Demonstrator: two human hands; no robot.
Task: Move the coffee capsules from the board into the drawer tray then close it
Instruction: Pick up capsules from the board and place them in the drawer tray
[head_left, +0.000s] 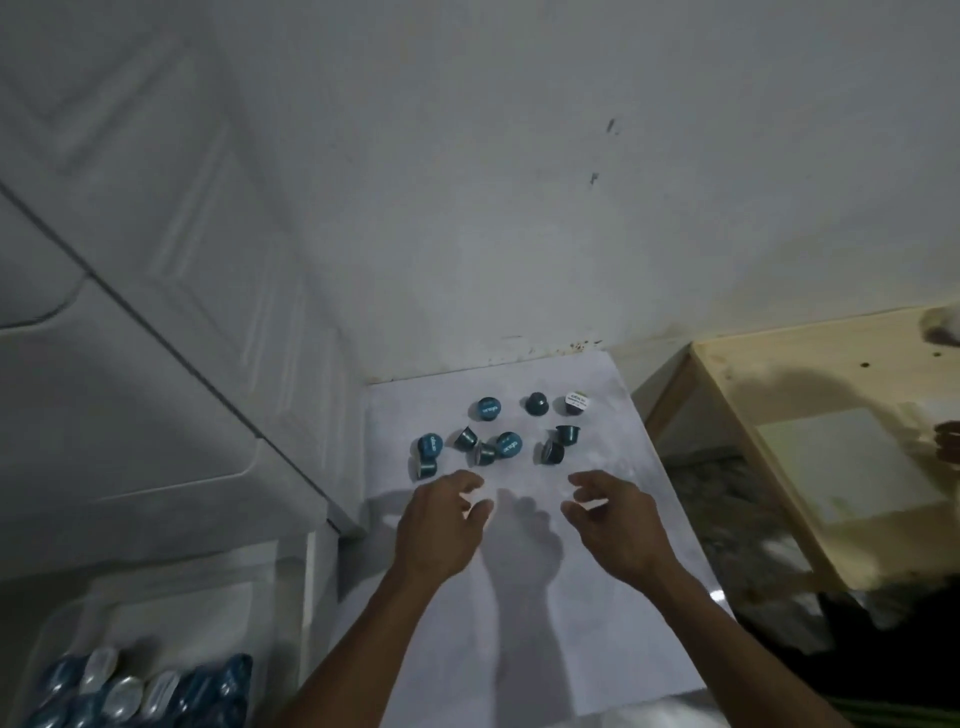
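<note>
Several blue coffee capsules (508, 445) lie scattered on the far half of a white board (613, 597), some upright, some tipped on their sides. One at the back right shows a white label (576, 403). My left hand (441, 525) hovers just short of the capsules with fingers apart and holds nothing. My right hand (613, 519) hovers beside it, fingers curled loosely apart, also holding nothing. At the bottom left an open drawer tray (171, 603) holds several blue and silver capsules (135, 691).
White cabinet doors (156, 364) stand to the left and a white wall (519, 208) lies behind the board. A pale wooden table (810, 374) with a white sheet on it stands to the right, across a gap with speckled floor.
</note>
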